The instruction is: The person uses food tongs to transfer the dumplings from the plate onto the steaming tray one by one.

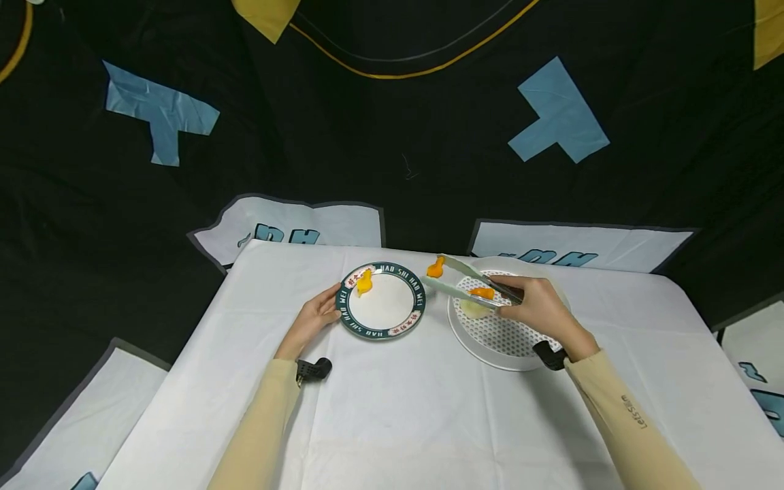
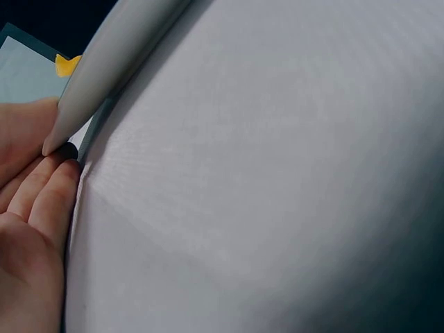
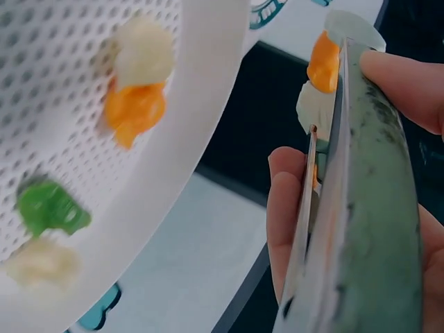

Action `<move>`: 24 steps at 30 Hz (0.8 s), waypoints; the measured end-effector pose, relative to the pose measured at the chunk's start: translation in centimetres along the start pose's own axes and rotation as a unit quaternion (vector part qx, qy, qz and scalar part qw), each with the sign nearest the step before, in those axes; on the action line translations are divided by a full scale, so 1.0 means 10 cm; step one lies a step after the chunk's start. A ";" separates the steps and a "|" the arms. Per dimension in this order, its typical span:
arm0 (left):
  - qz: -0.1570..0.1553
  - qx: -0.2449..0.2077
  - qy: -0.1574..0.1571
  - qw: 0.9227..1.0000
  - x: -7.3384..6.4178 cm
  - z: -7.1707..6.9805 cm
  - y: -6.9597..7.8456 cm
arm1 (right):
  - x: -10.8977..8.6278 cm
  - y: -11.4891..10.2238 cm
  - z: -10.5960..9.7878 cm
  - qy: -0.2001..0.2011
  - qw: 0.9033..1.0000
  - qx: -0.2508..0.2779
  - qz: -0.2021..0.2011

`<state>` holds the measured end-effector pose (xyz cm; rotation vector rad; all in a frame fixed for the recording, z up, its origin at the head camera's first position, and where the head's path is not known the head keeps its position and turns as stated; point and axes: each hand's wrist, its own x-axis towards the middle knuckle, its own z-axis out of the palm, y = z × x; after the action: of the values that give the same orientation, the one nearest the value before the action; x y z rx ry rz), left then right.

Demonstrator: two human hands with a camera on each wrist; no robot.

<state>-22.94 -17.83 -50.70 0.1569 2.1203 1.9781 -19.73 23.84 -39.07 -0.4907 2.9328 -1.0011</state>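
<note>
My left hand [image 1: 316,320] grips the left rim of a round white plate [image 1: 384,306] with a dark green lettered border. Thumb on top and fingers beneath show in the left wrist view. On the plate lies a small yellow-orange piece [image 1: 364,282]. My right hand [image 1: 539,306] holds tongs [image 1: 462,293] with pale green arms, pointing left toward the plate. An orange piece [image 1: 435,267] is between the tong tips, beside the plate's right rim. Under the tongs stands a white perforated strainer [image 1: 503,364].
Inside the strainer are an orange piece [image 3: 135,111], a green piece [image 3: 52,207] and pale pieces [image 3: 144,52]. A white cloth [image 1: 398,415] covers the table. Black fabric [image 1: 392,150] with blue tape hangs beyond the far edge.
</note>
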 end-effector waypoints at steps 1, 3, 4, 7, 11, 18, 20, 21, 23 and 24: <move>0.001 -0.003 0.000 1.000 0.00 0.00 0.00 | -0.03 0.03 -0.02 0.003 1.000 -0.003 0.001; 0.002 -0.005 -0.003 1.000 -0.01 -0.01 0.00 | -0.10 0.09 -0.06 0.008 1.000 -0.007 0.006; 0.003 -0.007 -0.004 1.000 -0.01 -0.01 0.00 | -0.13 0.12 -0.09 0.010 1.000 -0.008 0.010; 0.003 -0.010 -0.004 1.000 -0.01 -0.01 0.00 | -0.25 0.21 -0.15 0.016 1.000 -0.013 0.022; -0.001 -0.006 0.000 1.000 -0.01 -0.01 0.00 | -0.40 0.33 -0.20 0.022 0.999 -0.018 0.041; -0.007 -0.001 0.008 1.000 -0.01 0.00 0.02 | -0.61 0.55 -0.24 0.027 0.998 -0.033 0.055; -0.009 -0.001 0.009 1.000 -0.01 0.00 0.02 | -0.65 0.60 -0.24 0.029 0.997 -0.032 0.058; -0.009 -0.003 0.008 1.000 -0.01 0.00 0.02 | -0.67 0.62 -0.24 0.028 0.997 -0.033 0.059; -0.011 -0.002 0.007 1.000 -0.01 0.00 0.02 | -0.70 0.65 -0.24 0.026 0.997 -0.034 0.060; -0.010 -0.001 0.007 1.000 -0.01 0.00 0.02 | -0.71 0.66 -0.24 0.025 0.997 -0.034 0.061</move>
<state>-22.82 -17.82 -50.45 0.1202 2.1187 1.9763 -15.17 32.27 -41.77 -0.2884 3.0063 -0.9150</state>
